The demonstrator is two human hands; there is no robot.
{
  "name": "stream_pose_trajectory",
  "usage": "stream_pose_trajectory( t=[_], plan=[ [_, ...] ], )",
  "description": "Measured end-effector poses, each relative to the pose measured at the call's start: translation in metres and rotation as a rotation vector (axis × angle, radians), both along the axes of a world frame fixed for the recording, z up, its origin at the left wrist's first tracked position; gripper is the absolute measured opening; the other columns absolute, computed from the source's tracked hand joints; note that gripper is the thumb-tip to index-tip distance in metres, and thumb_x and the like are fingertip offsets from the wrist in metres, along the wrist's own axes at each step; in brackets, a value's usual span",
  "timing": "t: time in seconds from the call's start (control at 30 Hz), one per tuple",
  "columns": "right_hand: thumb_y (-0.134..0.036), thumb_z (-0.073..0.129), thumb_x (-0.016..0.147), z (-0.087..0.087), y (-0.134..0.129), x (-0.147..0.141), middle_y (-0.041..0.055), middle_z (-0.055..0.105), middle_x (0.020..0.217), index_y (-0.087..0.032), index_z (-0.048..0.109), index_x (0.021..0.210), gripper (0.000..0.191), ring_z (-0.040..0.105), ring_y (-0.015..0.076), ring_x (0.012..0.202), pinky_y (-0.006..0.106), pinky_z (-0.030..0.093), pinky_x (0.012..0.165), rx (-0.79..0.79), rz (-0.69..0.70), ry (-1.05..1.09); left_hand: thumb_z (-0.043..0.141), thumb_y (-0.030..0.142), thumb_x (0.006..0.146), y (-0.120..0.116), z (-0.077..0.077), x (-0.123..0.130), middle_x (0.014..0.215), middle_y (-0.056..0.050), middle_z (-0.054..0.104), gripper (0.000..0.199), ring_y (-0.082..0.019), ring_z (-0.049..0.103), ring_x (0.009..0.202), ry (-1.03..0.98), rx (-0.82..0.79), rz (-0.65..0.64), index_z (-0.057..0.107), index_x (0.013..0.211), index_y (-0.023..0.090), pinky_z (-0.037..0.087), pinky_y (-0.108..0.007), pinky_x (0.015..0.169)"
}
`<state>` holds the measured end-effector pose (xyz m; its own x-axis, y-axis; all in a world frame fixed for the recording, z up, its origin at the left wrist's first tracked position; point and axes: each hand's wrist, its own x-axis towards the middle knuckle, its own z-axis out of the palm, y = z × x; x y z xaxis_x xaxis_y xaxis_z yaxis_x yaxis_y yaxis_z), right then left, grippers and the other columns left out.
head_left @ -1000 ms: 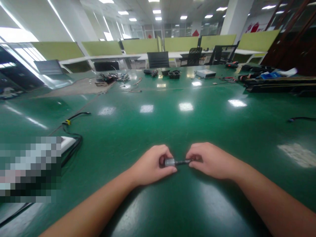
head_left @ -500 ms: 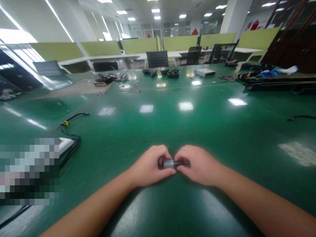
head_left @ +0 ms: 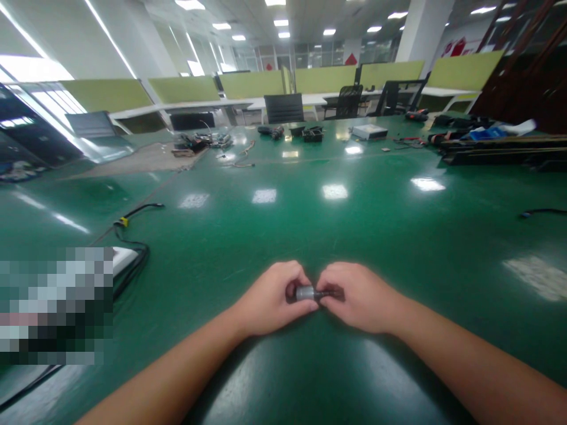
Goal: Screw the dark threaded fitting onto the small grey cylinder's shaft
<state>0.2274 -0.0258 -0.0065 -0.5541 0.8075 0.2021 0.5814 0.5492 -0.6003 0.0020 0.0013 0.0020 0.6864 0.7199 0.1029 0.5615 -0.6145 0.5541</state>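
Observation:
A small silver cylinder (head_left: 305, 293) with a thin dark shaft (head_left: 326, 293) lies level between my two hands, low in the middle of the view. My left hand (head_left: 272, 299) curls round the cylinder, with thumb and fingers closed on its left part. On the other side, my right hand (head_left: 358, 298) pinches the shaft between thumb and fingers. Its far end is hidden within the right palm. Both hands are close to the green tabletop (head_left: 283, 236). Blur keeps me from telling the exact kind of part.
Black cables (head_left: 133, 260) and a pixelated object (head_left: 57, 301) lie at the left. Another cable (head_left: 544, 211) is at the right edge. Farther back are a metal box (head_left: 368, 131), tangled parts (head_left: 201, 141) and a stack of long dark pieces (head_left: 500, 150). Chairs (head_left: 283, 108) stand beyond.
The whole view has shifted very slightly. Both hands keep the same hold on the silver cylinder and its shaft.

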Motion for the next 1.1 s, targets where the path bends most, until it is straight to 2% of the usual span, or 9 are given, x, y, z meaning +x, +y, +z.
stream_pose_trajectory(
  t=[0.73, 1.1],
  plan=[
    [-0.015, 0.07, 0.081, 0.0005, 0.0008, 0.0019, -0.0002, 0.061, 0.079, -0.019, 0.063, 0.082, 0.007, 0.052, 0.015, 0.077, 0.026, 0.034, 0.068, 0.006, -0.003, -0.03, 0.072, 0.045, 0.085, 0.0, 0.0001, -0.0006, 0.078, 0.0, 0.06, 0.028, -0.017, 0.053, 0.072, -0.018, 0.005, -0.012, 0.062, 0.087, 0.019, 0.038, -0.028, 0.069],
    [-0.014, 0.069, 0.082, 0.0041, 0.0001, 0.0069, -0.0006, 0.059, 0.078, -0.018, 0.062, 0.082, 0.009, 0.05, 0.014, 0.074, 0.026, 0.033, 0.066, -0.034, 0.004, -0.065, 0.074, 0.041, 0.083, -0.0005, 0.0013, -0.0006, 0.077, 0.001, 0.058, 0.025, -0.016, 0.052, 0.07, -0.024, -0.009, -0.006, 0.062, 0.087, 0.019, 0.037, -0.028, 0.068]
  ],
)
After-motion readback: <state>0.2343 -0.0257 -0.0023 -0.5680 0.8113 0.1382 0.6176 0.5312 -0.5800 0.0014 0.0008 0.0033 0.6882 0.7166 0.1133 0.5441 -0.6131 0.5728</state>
